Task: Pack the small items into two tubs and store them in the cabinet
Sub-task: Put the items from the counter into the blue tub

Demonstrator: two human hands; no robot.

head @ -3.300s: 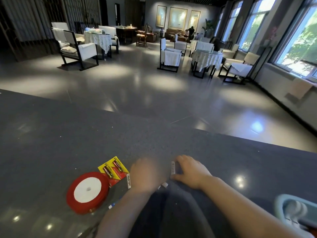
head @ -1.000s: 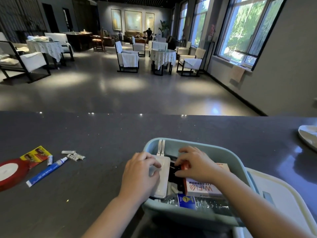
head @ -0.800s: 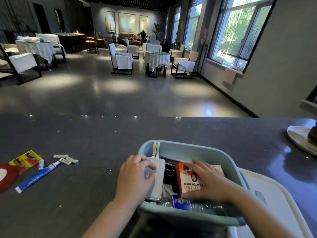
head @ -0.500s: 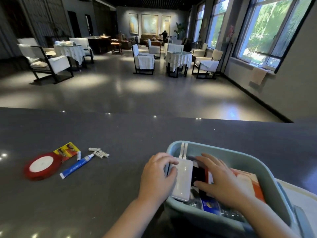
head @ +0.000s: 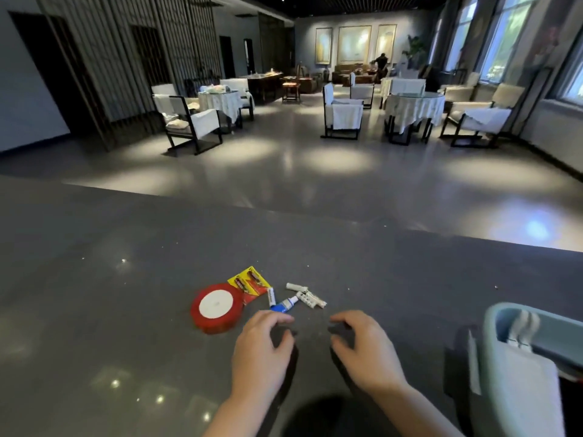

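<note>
a dark grey desk fills the lower view; both hands have left the pale blue tub, now at four o'clock by the frame edge, and come over to the loose items at centre; the left hand hovers with loosely curled fingers, empty, its fingertips just at the blue glue tube; the right hand hovers alongside, likewise curled and empty; at eleven o'clock from the hands lies a red ribbon spool, touching a yellow battery pack; small white tubes lie at twelve; the tub already holds a white device; these leftovers look next for packing.
</note>
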